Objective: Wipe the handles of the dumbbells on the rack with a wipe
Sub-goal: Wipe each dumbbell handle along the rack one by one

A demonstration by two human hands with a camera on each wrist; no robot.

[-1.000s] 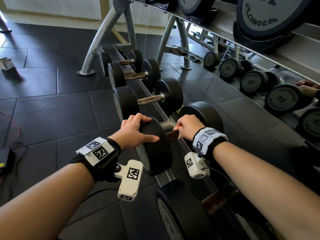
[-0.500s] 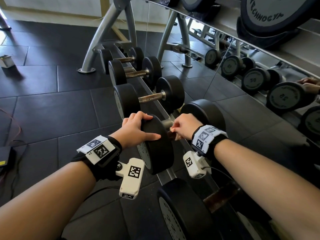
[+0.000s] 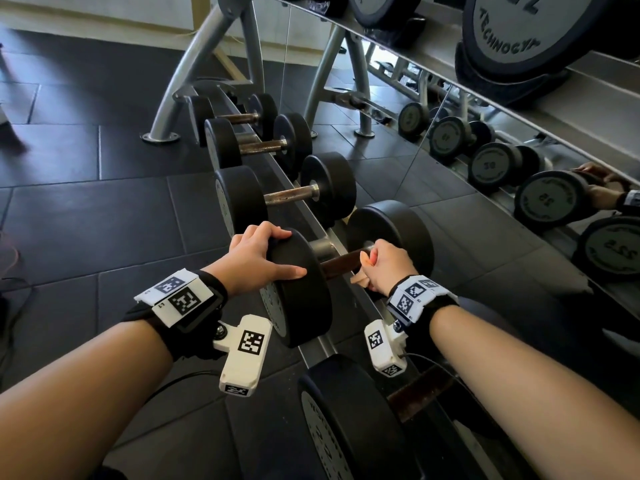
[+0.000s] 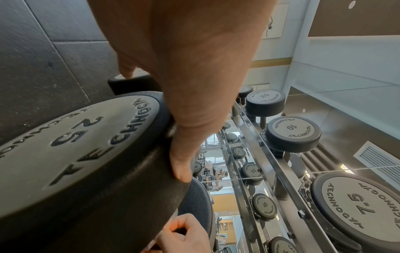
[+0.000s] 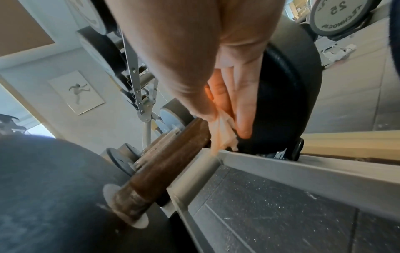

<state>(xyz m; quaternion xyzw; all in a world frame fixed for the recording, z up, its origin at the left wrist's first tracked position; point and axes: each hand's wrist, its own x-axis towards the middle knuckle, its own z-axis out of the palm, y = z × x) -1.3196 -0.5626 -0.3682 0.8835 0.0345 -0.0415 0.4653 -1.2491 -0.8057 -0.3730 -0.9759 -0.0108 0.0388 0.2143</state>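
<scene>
A black 25 dumbbell (image 3: pixel 304 306) lies across the rack's lower rail (image 3: pixel 322 344); its rusty brown handle (image 3: pixel 341 264) shows between the two heads. My left hand (image 3: pixel 259 259) grips the near head, fingers over the top rim and thumb (image 4: pixel 179 164) along the edge. At the handle's far end, next to the far head (image 3: pixel 398 223), my right hand (image 3: pixel 384 265) wraps the handle with a pale wipe (image 5: pixel 223 133) pinched under the fingers. A corner of the wipe (image 3: pixel 360 280) hangs below the fist.
More dumbbells (image 3: pixel 287 194) with rusty handles line the rail ahead, and another (image 3: pixel 346 427) lies nearer me. A mirror (image 3: pixel 502 161) runs along the right. Larger dumbbells (image 3: pixel 512 32) sit on the upper tier overhead. Dark rubber floor tiles (image 3: pixel 104 220) spread to the left.
My right hand has slid with the wipe along the handle toward the far head, baring more of the brown handle. The left hand stays on the near head.
</scene>
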